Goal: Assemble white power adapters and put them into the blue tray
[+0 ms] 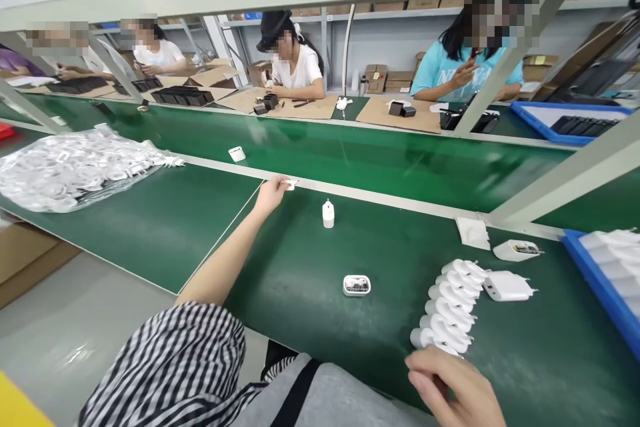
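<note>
My left hand (pixel 271 193) reaches far out to the metal strip beside the conveyor belt and pinches a small white part (pixel 290 183) at its fingertips. My right hand (pixel 450 383) rests at the near table edge, fingers curled, just below a curved row of several white charger plugs (pixel 450 307). It touches or nearly touches the nearest plug; I cannot tell whether it grips one. A small white bottle (pixel 328 213) stands upright on the green mat. An open white charger shell (pixel 357 285) lies nearer to me.
A white charger (pixel 507 285) and another open shell (pixel 515 250) lie right of the row. A blue tray (pixel 600 280) of white parts sits at far right. A pile of bagged white cables (pixel 75 170) lies left. Several people work across the belt (pixel 375 160).
</note>
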Available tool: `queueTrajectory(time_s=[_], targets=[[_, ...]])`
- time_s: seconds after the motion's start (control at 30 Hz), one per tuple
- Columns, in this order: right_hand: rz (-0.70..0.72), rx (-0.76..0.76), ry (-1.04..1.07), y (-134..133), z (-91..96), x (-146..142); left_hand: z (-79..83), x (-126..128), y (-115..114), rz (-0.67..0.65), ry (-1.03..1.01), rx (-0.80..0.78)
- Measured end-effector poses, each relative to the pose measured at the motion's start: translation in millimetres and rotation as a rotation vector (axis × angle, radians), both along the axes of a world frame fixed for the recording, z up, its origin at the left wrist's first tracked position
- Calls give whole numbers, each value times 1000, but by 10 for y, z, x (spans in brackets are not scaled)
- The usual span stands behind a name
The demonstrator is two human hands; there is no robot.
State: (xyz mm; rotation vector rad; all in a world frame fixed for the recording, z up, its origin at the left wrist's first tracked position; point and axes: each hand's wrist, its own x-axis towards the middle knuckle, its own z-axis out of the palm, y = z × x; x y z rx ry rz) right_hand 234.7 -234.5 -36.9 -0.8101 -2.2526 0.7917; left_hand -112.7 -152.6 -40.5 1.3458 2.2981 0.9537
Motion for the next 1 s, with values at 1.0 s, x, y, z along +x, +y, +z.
queueTrajectory(time_s=[1.0], targets=[[-34,-89,-144,478,-498,-649,-464,1362,-901,-488,-247,-88]])
